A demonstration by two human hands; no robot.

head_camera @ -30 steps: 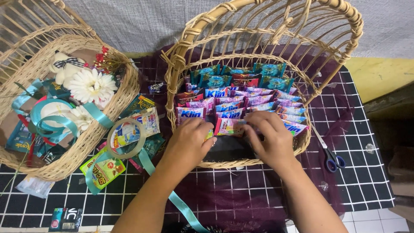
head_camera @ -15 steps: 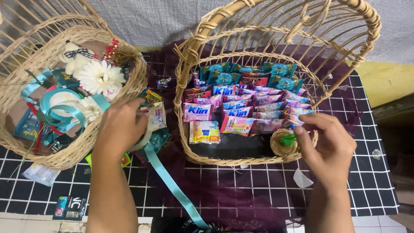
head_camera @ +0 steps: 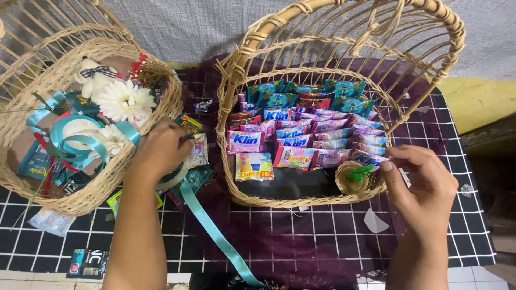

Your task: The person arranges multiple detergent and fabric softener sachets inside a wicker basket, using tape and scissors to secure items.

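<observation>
Left hand (head_camera: pixel 161 150) is being closed on a tape roll (head_camera: pixel 180 174) beside the left basket (head_camera: pixel 134 177); right hand (head_camera: pixel 419 182) | fingers being pinched on a small white scrap at the sachet basket (head_camera: pixel 301 201) rim.

Wicker baskets: two, left basket (head_camera: pixel 80 198) and right basket (head_camera: pixel 301 201). Hands: two, left hand (head_camera: pixel 161 150), right hand (head_camera: pixel 424 185). White daisy flowers (head_camera: pixel 124 99): two. Teal ribbon (head_camera: pixel 215 231): one loose strip. Small woven nest (head_camera: pixel 353 180): one. Sachets (head_camera: pixel 301 134): too many, overlapping, count uncertain.

The left hand (head_camera: pixel 161 150) hides its tape roll (head_camera: pixel 174 180) (partly); the left basket (head_camera: pixel 64 198) is cropped.
</observation>
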